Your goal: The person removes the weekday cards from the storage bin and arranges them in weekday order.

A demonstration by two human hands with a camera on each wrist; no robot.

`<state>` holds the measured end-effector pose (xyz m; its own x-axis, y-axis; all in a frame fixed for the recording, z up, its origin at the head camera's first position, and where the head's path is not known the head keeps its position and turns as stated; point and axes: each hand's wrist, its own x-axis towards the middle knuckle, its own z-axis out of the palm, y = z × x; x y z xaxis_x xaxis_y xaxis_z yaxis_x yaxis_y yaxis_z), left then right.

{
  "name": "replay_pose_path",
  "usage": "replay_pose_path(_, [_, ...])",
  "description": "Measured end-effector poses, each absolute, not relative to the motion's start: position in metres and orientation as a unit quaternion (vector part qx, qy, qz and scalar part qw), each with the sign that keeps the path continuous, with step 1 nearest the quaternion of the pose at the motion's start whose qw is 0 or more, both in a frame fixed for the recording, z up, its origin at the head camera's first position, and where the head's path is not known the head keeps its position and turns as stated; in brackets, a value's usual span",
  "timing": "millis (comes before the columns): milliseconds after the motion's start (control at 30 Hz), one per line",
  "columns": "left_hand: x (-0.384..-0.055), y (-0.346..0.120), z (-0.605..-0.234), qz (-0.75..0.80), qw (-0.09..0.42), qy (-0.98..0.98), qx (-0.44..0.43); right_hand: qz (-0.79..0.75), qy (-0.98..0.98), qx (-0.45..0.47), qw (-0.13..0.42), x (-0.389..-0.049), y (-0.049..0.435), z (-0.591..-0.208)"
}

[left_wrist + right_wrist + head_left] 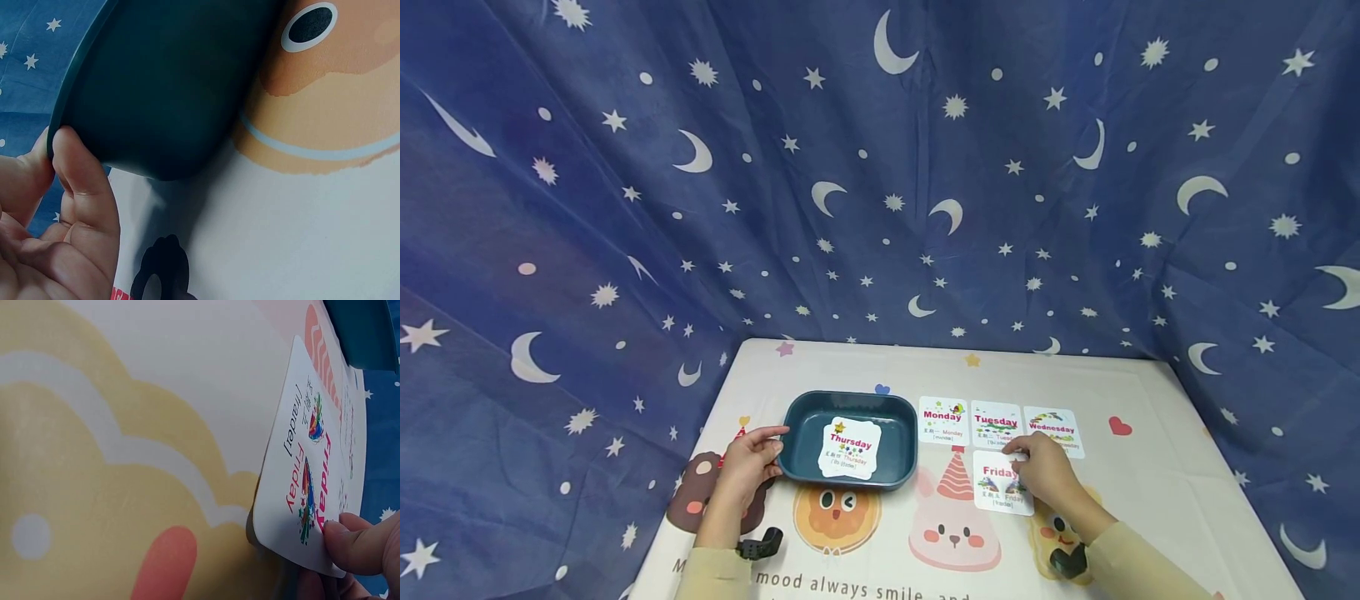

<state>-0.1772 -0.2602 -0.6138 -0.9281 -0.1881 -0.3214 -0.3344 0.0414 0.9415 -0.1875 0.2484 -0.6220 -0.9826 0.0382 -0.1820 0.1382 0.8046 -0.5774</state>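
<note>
Friday card (1003,487) is just in front of the Tuesday card (994,415) and Wednesday card (1047,422), its upper right corner pinched in the right hand (1045,470), thumb on the printed face; how much of it is off the desk (1142,492) I cannot tell. With only that corner held, a slack pinch could let the card swivel or drop askew, and the knuckles, so close to the Wednesday card, could nudge it out of line with the Monday card (943,422). Meanwhile the left hand (749,463) grips the blue tray (895,443) by its left rim, between thumb and fingers (a thin hold at one end), so a careless tug might slide or tip it and send the Thursday card (850,452), which lies loose inside, skidding across the bottom
</note>
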Motion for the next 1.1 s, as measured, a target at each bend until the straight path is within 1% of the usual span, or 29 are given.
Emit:
replay_pose_path(567, [-0.1781, -0.2607, -0.6146, 0.668, 0.058, 0.718, -0.185, -0.278, 0.958, 0.04, 0.053, -0.1874, 0.2482, -0.6272])
replay_pose_path(833, [-0.178, -0.2609, -0.6147, 0.668, 0.059, 0.718, -0.187, -0.259, 0.966, 0.02, 0.015, -0.1904, 0.2503, -0.6277])
replay_pose_path(1100, [-0.1768, -0.2612, -0.6136, 0.666, 0.059, 0.72, -0.186, -0.266, 0.964, 0.023, 0.008, -0.1944, 0.2508, -0.6252])
